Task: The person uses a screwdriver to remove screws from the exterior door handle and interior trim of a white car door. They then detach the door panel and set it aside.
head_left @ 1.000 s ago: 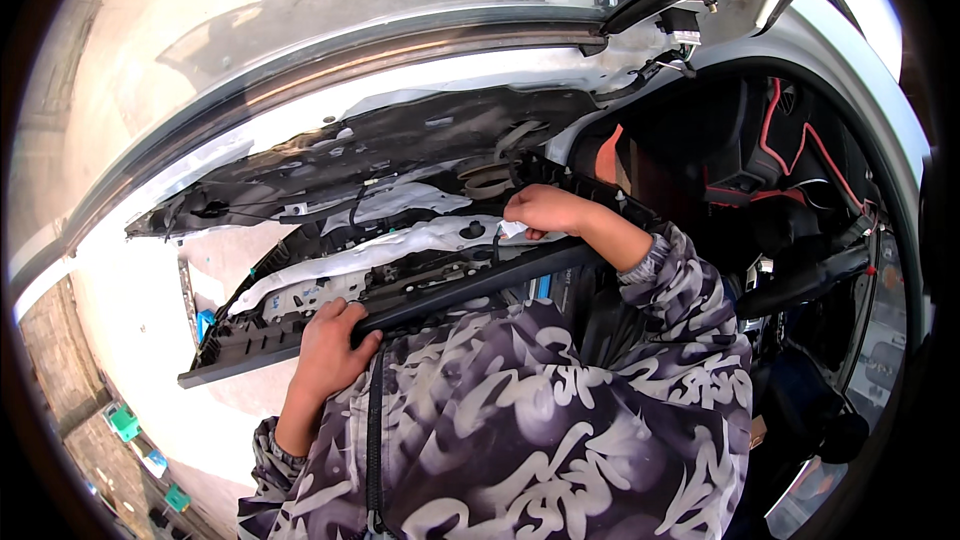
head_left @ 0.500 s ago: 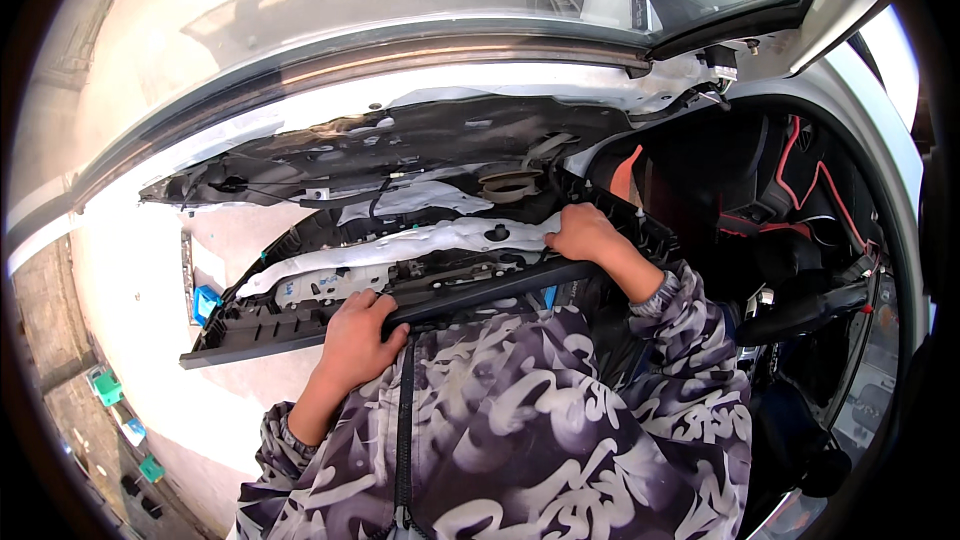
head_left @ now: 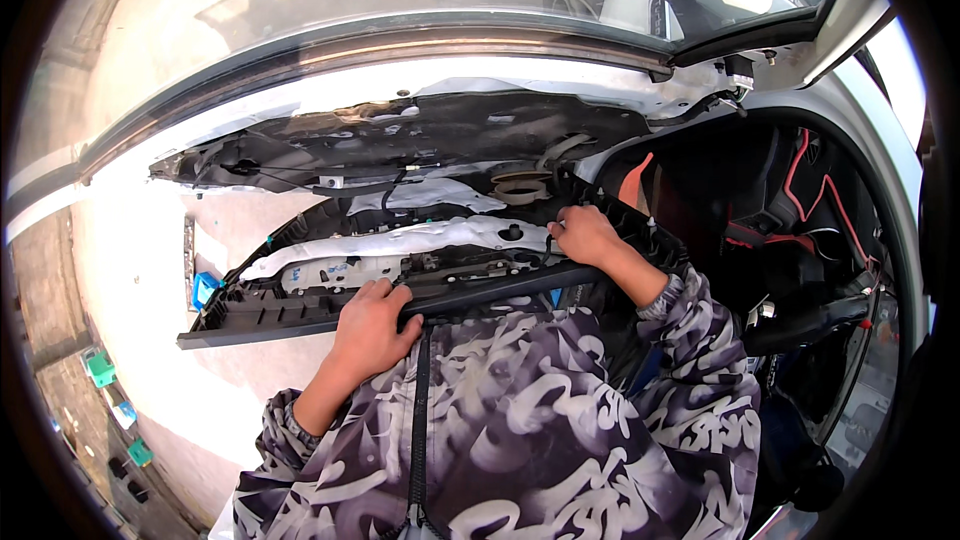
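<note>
A black car door trim panel (head_left: pixel 290 332) leans against my body, its inner side facing up. My left hand (head_left: pixel 372 330) is closed over its near edge, fingers curled onto the inner side. A long white padding strip (head_left: pixel 400 241) runs along the panel. At its right end my right hand (head_left: pixel 585 237) is closed, thumb and fingers pressed together beside a thin dark cable; what they pinch is too small to make out. Beyond the panel stands the open white door (head_left: pixel 420 80), with dark sheeting (head_left: pixel 400 135) over its inner face.
To the right lies the car's interior, with a black seat with red piping (head_left: pixel 775 200) and an orange strip (head_left: pixel 636 180). A blue object (head_left: pixel 205 289) sits on the pale ground past the panel's left end. Green containers (head_left: pixel 100 368) stand at the far left.
The view has shifted slightly. My right hand's fingertips have drawn back a little from the white strip, and a dark cable shows beside them. My left hand keeps its hold on the panel edge.
</note>
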The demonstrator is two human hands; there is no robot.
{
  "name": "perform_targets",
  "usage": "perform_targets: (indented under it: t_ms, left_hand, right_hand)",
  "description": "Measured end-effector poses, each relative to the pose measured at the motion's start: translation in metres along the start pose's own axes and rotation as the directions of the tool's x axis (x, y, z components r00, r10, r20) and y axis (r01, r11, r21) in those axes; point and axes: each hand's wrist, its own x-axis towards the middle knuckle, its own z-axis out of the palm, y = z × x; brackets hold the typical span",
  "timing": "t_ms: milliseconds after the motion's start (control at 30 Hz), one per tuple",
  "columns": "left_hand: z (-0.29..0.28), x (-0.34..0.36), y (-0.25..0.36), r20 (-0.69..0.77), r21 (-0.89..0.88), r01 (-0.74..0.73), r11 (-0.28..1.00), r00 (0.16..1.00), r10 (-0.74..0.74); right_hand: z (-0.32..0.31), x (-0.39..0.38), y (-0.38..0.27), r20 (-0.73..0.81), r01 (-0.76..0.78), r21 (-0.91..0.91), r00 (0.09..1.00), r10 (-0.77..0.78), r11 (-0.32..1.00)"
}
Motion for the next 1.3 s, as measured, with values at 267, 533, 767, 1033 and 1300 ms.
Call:
perform_targets:
  t_ms: [267,533,767,1033,1300]
  left_hand:
    - [0.0,-0.001,-0.003,-0.011,-0.019,-0.028,0.999,1.0,0.027]
    - [-0.001,-0.004,-0.003,0.001,0.013,-0.011,1.0,1.0,0.011]
    - [-0.001,-0.002,-0.002,0.018,-0.002,0.007,1.0,1.0,-0.007]
    - [0.0,0.0,-0.001,0.006,-0.005,-0.005,1.0,1.0,0.005]
    - [-0.001,0.001,-0.001,0.009,0.008,-0.008,1.0,1.0,0.008]
  right_hand:
    - [-0.004,0.021,0.023,0.351,-0.094,-0.007,0.932,0.09,0.996]
    - [0.005,0.026,0.016,0.347,-0.104,0.069,0.935,0.074,0.992]
    - [0.007,0.026,0.015,0.315,-0.142,0.207,0.946,0.072,0.968]
    - [0.019,0.034,0.022,0.39,-0.246,0.489,0.92,0.042,0.837]
    - [0.007,0.037,0.017,0.557,-0.317,0.343,0.827,0.08,0.884]
